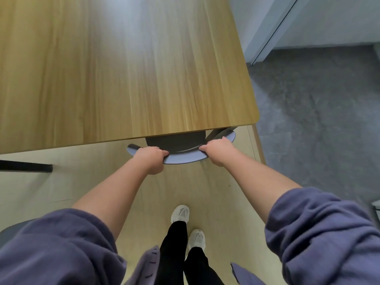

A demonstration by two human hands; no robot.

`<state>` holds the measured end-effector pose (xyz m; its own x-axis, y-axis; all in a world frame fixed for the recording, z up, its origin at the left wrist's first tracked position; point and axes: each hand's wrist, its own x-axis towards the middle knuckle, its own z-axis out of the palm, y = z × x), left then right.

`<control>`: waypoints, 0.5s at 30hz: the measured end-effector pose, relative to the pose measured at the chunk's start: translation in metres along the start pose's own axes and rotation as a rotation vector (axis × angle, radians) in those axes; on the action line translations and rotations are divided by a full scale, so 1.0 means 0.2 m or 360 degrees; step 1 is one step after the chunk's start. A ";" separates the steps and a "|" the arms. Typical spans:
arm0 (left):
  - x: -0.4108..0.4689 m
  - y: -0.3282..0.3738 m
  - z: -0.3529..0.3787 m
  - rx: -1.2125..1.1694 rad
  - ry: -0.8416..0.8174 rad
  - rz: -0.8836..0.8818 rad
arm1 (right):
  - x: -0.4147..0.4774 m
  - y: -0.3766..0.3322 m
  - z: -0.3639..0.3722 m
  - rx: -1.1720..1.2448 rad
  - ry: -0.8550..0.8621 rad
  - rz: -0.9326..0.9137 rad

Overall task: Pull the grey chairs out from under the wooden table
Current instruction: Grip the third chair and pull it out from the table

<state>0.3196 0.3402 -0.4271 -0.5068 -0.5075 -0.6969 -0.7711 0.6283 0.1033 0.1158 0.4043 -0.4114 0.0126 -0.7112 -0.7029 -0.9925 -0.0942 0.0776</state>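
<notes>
A grey chair (185,158) stands tucked under the near edge of the wooden table (123,68), close to the table's right corner. Only its curved backrest and a strip of dark seat show; the legs are hidden beneath the tabletop. My left hand (151,159) is closed over the left part of the backrest. My right hand (218,150) is closed over the right part. Both arms reach forward from purple sleeves.
A black table leg or bar (26,167) lies at the left near the floor. Light wood flooring (205,192) runs under my feet in white shoes (180,213). Grey carpet (318,120) spreads to the right, and a white wall panel (267,31) stands beyond.
</notes>
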 end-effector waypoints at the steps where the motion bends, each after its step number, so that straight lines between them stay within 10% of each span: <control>1: 0.00 0.00 0.00 0.0010 0.0002 -0.0006 | 0.00 -0.01 -0.01 -0.0025 0.0006 0.0014; 15: -0.12 0.10 0.10 0.0180 0.0013 0.0035 | -0.11 -0.07 0.07 -0.0117 -0.0011 -0.0063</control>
<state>0.3247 0.3764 -0.4215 -0.5268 -0.4972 -0.6894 -0.7114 0.7018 0.0374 0.1284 0.4301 -0.4072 0.0505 -0.7012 -0.7111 -0.9797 -0.1732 0.1012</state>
